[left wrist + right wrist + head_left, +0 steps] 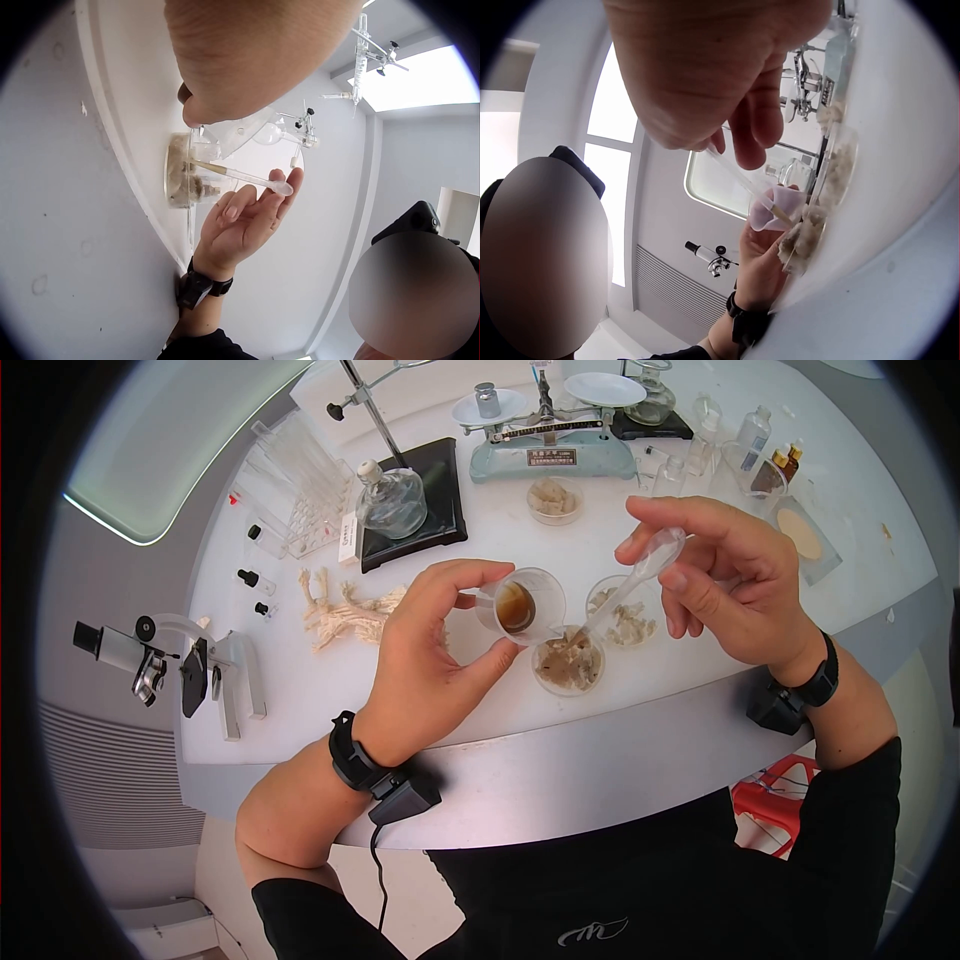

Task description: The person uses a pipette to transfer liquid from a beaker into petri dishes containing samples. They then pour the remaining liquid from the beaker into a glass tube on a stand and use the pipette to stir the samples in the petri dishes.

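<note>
In the head view my left hand point(425, 650) grips a small clear plastic cup point(553, 595) with brown liquid in it, tilted beside a round dish of wet, brownish shredded material point(568, 665). My right hand point(735, 580) holds a clear plastic dropper point(640, 568) by its bulb end, between thumb and fingers. The dropper slants down, its tip at the brownish material; the left wrist view shows brown liquid in its lower stem point(214, 167). Just behind stands a second dish with paler shreds point(632, 625).
A pale, root-like bundle point(345, 615) lies left of the left hand. Further back are a stoppered flask point(393, 500) on a black stand, a balance point(550, 455) and a dish of pale chunks point(555, 500). A microscope point(225, 670) stands far left, small bottles point(755, 428) at the back right.
</note>
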Available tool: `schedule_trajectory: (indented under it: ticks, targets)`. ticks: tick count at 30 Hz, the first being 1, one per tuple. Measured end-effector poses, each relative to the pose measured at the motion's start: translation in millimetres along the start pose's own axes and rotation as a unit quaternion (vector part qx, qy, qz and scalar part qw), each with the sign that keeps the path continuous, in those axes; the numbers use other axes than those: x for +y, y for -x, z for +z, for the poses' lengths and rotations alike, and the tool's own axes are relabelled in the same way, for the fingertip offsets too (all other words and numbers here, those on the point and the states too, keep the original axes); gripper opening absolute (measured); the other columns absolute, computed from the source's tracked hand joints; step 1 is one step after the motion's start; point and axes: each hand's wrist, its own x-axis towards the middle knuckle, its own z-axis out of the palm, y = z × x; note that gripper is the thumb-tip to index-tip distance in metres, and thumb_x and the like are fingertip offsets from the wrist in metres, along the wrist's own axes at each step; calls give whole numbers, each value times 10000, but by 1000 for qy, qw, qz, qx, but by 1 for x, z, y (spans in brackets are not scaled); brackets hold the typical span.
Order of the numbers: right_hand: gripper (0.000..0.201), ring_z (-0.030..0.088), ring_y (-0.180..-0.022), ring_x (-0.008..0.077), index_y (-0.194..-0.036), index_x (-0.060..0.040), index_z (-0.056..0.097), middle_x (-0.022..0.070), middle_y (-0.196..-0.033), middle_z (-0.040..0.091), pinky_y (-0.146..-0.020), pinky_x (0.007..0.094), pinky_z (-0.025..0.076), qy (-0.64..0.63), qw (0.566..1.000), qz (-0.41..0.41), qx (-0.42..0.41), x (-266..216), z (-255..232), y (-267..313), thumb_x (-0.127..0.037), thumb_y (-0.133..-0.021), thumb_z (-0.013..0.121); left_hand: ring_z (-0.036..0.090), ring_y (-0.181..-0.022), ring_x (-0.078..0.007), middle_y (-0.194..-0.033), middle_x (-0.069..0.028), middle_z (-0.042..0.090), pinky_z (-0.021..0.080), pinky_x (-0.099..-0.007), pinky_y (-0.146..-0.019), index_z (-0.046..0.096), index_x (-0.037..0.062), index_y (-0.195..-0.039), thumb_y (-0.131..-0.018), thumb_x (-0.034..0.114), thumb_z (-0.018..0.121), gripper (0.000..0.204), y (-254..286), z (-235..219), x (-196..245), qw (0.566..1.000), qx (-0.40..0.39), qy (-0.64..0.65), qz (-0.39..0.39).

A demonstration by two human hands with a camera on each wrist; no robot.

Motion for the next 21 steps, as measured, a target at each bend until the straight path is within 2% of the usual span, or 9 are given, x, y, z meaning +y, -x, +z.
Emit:
schedule_trajectory:
  ticks: [13, 15, 19, 21]
  targets:
    - [463, 648, -659, 19, -1568, -4, 660, 140, -1259, 814, -614, 190, 558, -4, 1000, 4, 5, 1, -1, 1, 14, -1106, 685, 700, -1288, -216, -1421, -87, 740, 553, -394, -1099, 682, 56, -1446, -937, 89, 914, 560, 1, 0, -2, 1000, 2, -1, 2]
    - [444, 703, -632, 55, -1567, 62, 615, 196, -1273, 800, -583, 195, 586, 22, 1000, -1, -12, 4, -3, 1, -19, -1131, 593, 700, -1289, -217, -1421, -87, 740, 553, -394, -1100, 682, 56, -1447, -937, 89, 915, 562, 0, 0, -2, 1000, 0, -3, 3]
    - [441, 701, -631, 55, -1563, 63, 616, 196, -1272, 801, -584, 196, 587, 19, 1000, 2, -11, 3, -2, 2, -14, -1130, 592, 700, -1291, -216, -1422, -87, 739, 554, -393, -1100, 680, 57, -1452, -936, 90, 918, 569, 0, 0, 0, 1000, -2, -6, 2]
    - [451, 635, -646, 16, -1556, 12, 662, 141, -1251, 814, -603, 185, 545, -8, 1000, 6, 8, 2, 0, 2, 14, -1106, 687, 699, -1292, -216, -1424, -87, 738, 553, -394, -1102, 680, 57, -1453, -936, 90, 919, 570, -1, 0, 0, 1000, -2, -6, 2]
